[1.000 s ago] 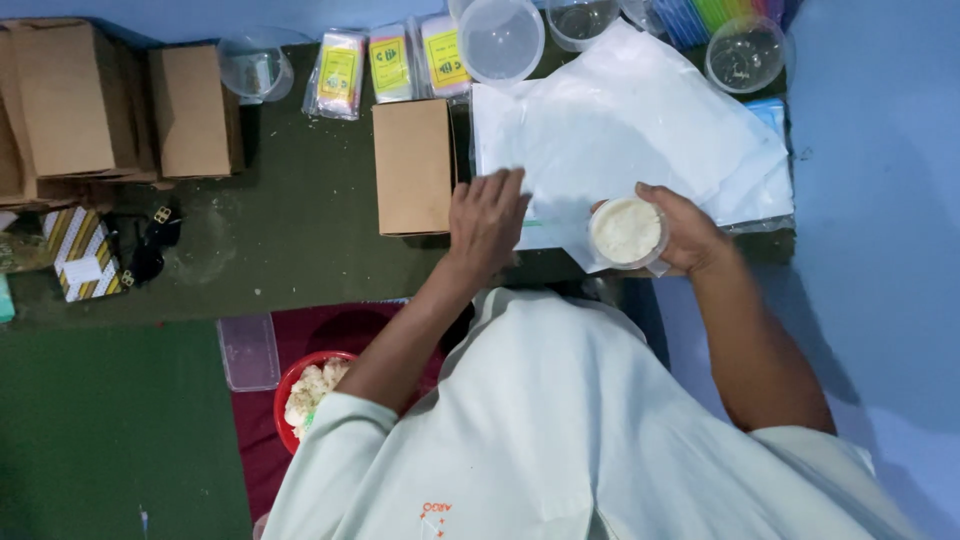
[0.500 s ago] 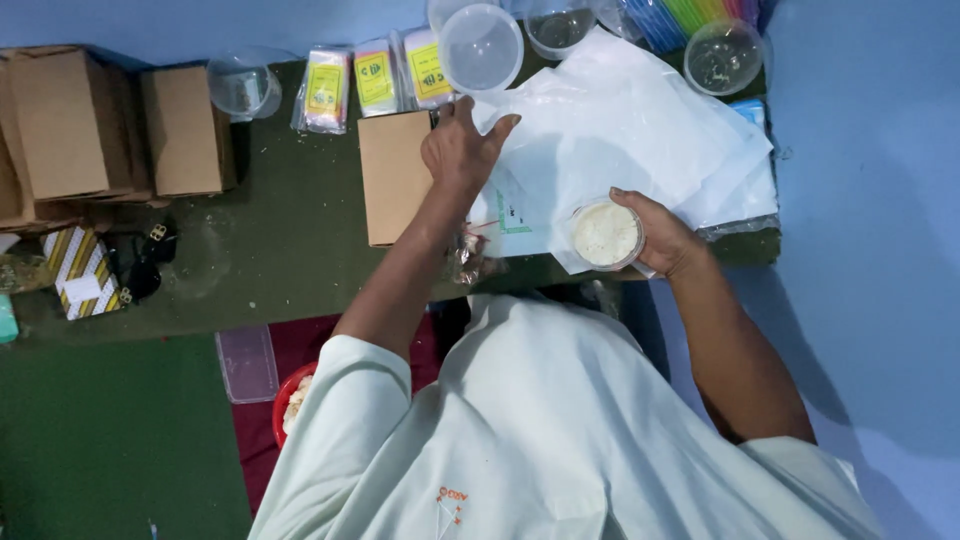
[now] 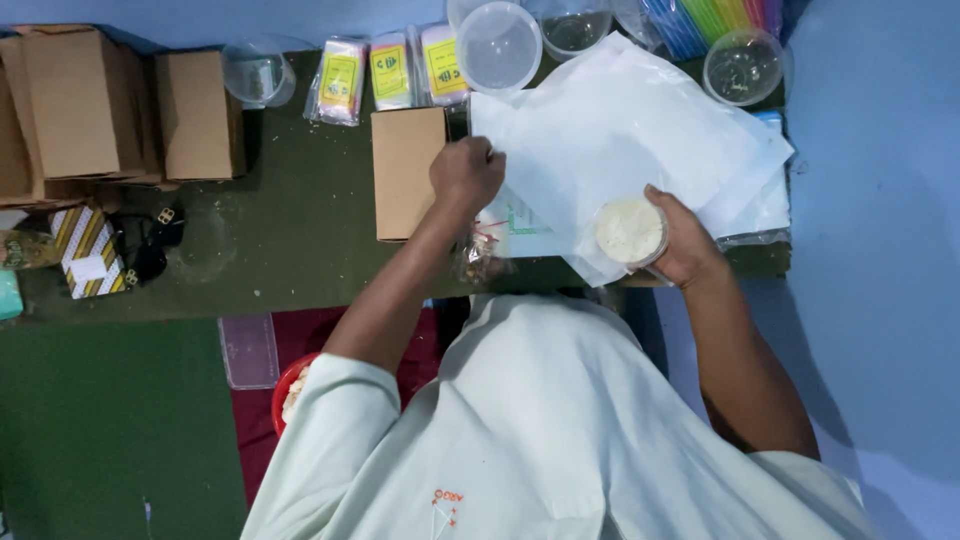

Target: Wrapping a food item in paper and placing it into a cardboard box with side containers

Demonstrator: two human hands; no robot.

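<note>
The right hand (image 3: pixel 690 245) grasps a round clear cup (image 3: pixel 631 231) of white powder. The left hand (image 3: pixel 466 172) is clenched on smooth white sheets (image 3: pixel 620 130); what it pinches is hidden.

**Green worktop against blue walls**

A dark green table (image 3: pixel 300 230) fills the middle. Blue wall (image 3: pixel 880 200) runs from twelve to three o'clock. At seven o'clock lies green floor (image 3: pixel 100 430), with a maroon mat (image 3: pixel 330 335) beside it.

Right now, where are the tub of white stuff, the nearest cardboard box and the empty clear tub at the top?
tub of white stuff (image 3: pixel 630 230), head view, on its white contents.
cardboard box (image 3: pixel 405 175), head view, middle of its top face.
empty clear tub (image 3: pixel 498 47), head view, on its base.
</note>
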